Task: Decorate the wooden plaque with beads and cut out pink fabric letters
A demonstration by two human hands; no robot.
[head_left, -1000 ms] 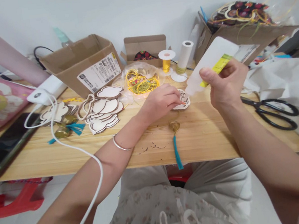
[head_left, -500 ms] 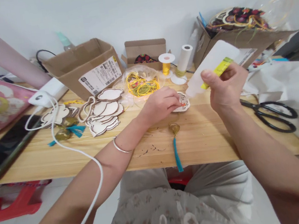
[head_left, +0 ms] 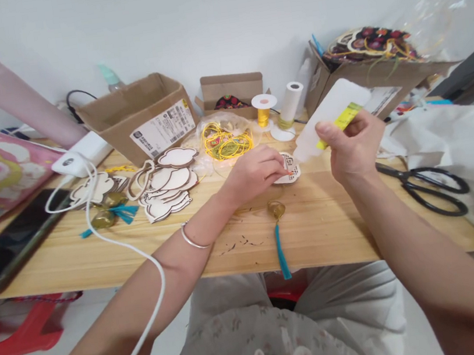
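Note:
My right hand (head_left: 354, 146) is closed round a white glue bottle (head_left: 333, 108) with a yellow label, tilted so its nozzle points down at a small pale wooden cutout (head_left: 291, 170). My left hand (head_left: 258, 171) rests on the wooden table (head_left: 323, 224) with its fingertips pinching the left edge of that cutout. Just in front of the cutout lies a gold bell with a teal tassel (head_left: 279, 236) that hangs over the table's front edge.
A pile of wooden cutouts (head_left: 167, 184) lies left of my hands, with yellow cord in a plastic bag (head_left: 226, 135) behind. Black scissors (head_left: 430, 188) lie at the right beside white paper. Cardboard boxes (head_left: 140, 117) and spools line the wall. A phone and white cable are left.
The view has tipped down slightly, so everything sits lower in frame. Both hands keep their grips, with the bottle nozzle still over the cutout.

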